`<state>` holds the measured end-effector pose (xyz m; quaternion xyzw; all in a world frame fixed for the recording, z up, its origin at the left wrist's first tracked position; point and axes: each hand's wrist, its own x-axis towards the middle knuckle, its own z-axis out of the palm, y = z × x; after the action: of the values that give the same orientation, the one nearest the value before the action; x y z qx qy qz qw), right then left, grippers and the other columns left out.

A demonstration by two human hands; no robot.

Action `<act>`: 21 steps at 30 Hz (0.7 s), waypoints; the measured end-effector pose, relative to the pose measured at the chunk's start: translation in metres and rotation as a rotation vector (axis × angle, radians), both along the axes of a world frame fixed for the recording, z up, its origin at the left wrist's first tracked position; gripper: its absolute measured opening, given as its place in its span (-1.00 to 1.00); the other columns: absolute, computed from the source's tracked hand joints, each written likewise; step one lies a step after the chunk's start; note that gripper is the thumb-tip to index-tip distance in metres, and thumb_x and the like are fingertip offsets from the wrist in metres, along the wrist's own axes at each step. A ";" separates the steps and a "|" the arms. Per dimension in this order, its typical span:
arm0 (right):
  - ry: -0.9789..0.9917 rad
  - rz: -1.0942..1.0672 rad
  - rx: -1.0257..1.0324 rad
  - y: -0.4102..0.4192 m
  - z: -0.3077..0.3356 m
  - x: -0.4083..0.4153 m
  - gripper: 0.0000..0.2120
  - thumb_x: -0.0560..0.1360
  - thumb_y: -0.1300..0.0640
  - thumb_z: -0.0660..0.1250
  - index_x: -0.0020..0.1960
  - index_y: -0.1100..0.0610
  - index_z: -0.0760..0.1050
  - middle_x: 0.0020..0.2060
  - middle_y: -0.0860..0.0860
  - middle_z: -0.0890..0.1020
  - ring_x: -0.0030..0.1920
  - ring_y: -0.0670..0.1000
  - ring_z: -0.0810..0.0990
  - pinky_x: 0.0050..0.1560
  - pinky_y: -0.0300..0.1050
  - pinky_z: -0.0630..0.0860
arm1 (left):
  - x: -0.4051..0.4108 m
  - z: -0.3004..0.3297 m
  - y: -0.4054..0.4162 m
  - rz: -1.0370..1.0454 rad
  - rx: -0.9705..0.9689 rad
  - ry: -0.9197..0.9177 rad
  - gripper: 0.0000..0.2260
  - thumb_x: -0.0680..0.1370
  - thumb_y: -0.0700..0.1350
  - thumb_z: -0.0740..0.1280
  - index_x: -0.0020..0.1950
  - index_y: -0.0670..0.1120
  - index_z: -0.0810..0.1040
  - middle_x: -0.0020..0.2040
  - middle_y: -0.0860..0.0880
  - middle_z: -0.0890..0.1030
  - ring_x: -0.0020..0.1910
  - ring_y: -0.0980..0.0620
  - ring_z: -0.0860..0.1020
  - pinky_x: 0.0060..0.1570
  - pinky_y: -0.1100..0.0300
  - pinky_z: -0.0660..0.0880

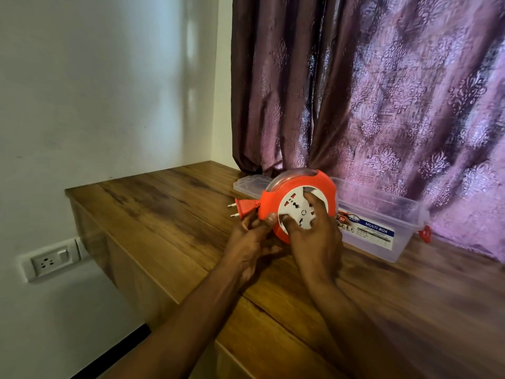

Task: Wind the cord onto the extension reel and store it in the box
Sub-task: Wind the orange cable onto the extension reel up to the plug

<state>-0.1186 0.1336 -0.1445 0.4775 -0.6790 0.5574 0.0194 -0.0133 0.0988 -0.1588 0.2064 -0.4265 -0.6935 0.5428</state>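
Note:
I hold an orange extension reel (325,187) with a white socket face above the wooden table, its face turned toward me. My right hand (314,236) grips the white socket disc with fingers spread over it. My left hand (251,242) clasps the reel's lower left rim. The orange two-pin plug (241,209) sticks out to the left, drawn up against the reel; no loose cord shows. Just behind the reel lies a clear plastic box (382,214) with a "MULTI-BOX" label, open at the top.
The wooden table (169,214) ends at a left edge near the wall. A wall socket with a switch (52,259) sits low on the left wall. A purple patterned curtain (382,91) hangs behind the box. A red latch (425,233) shows at the box's right end.

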 end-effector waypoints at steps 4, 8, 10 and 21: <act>-0.180 0.049 -0.027 -0.002 0.002 -0.002 -0.46 0.36 -0.10 0.48 0.29 -0.18 0.40 0.11 0.01 0.62 0.11 0.06 0.55 0.05 -0.12 0.45 | -0.001 0.000 0.002 -0.003 -0.018 -0.004 -0.78 0.57 -0.22 0.33 0.21 -0.11 0.57 -0.08 -0.09 0.73 -0.19 -0.06 0.72 -0.36 0.03 0.61; -0.357 0.118 -0.038 -0.002 0.003 -0.005 -0.48 0.42 0.00 0.46 0.33 -0.08 0.41 0.20 -0.07 0.54 0.04 -0.14 0.41 -0.09 -0.35 0.32 | -0.003 -0.002 0.003 -0.004 -0.010 -0.030 -0.78 0.55 -0.24 0.36 0.18 -0.17 0.58 -0.03 -0.14 0.71 -0.20 -0.07 0.71 -0.35 0.01 0.62; -0.375 0.131 -0.040 -0.004 0.002 -0.005 -0.48 0.43 0.01 0.45 0.34 -0.07 0.39 0.23 -0.04 0.53 0.08 -0.09 0.45 -0.04 -0.34 0.36 | -0.002 -0.003 0.002 -0.004 -0.006 -0.054 -0.77 0.53 -0.25 0.38 0.19 -0.18 0.58 -0.01 -0.15 0.70 -0.20 -0.08 0.71 -0.31 -0.01 0.62; 0.031 0.173 0.242 -0.040 0.010 0.011 -0.44 0.37 -0.12 0.43 0.35 -0.22 0.39 0.26 0.08 0.53 0.26 0.16 0.46 0.20 -0.01 0.41 | 0.085 0.026 -0.038 -0.017 -0.003 -0.473 -0.61 0.50 0.25 0.27 0.01 -0.02 0.67 -0.12 -0.07 0.61 -0.13 -0.03 0.54 -0.11 0.05 0.48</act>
<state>-0.1072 0.0932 -0.1341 0.5416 -0.6971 0.4636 -0.0758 0.0719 0.0603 -0.1330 0.3588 -0.5448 -0.6295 0.4222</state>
